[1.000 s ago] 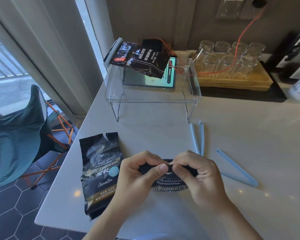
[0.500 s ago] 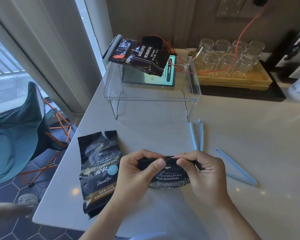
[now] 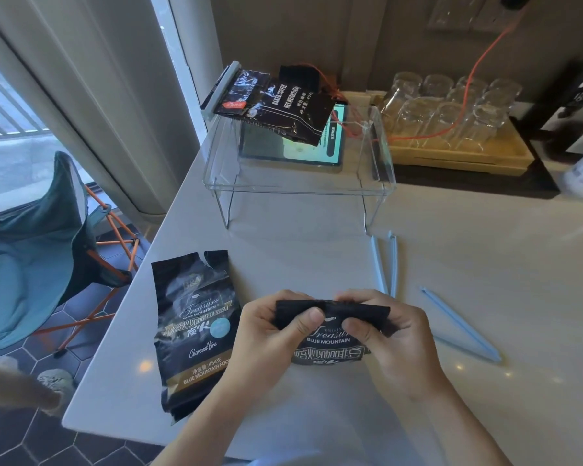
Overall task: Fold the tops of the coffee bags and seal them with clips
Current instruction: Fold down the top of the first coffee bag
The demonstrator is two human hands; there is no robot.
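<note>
A black Blue Mountain coffee bag (image 3: pixel 329 344) lies near the front of the white counter (image 3: pixel 451 264). Its top is rolled over into a dark band. My left hand (image 3: pixel 270 334) pinches the left end of that fold and my right hand (image 3: pixel 394 341) pinches the right end. A second black coffee bag (image 3: pixel 196 327) with a torn-open top lies flat to the left. Two pale blue clips lie beyond my right hand: a V-shaped open clip (image 3: pixel 386 264) and another open clip (image 3: pixel 458 322) further right. A third bag (image 3: pixel 280 105), sealed with a clip, rests on the clear stand (image 3: pixel 297 186).
A tablet (image 3: pixel 293 149) sits on the stand under that bag. A wooden tray (image 3: pixel 458 156) of upturned glasses stands at the back right, with an orange cable (image 3: pixel 451 105) across it. The counter's left edge drops to a tiled floor with a green folding chair (image 3: pixel 37 250).
The fold at the bag's top has been rolled down a little more and is lifted slightly. Both hands keep their grip on it. The view has shifted slightly.
</note>
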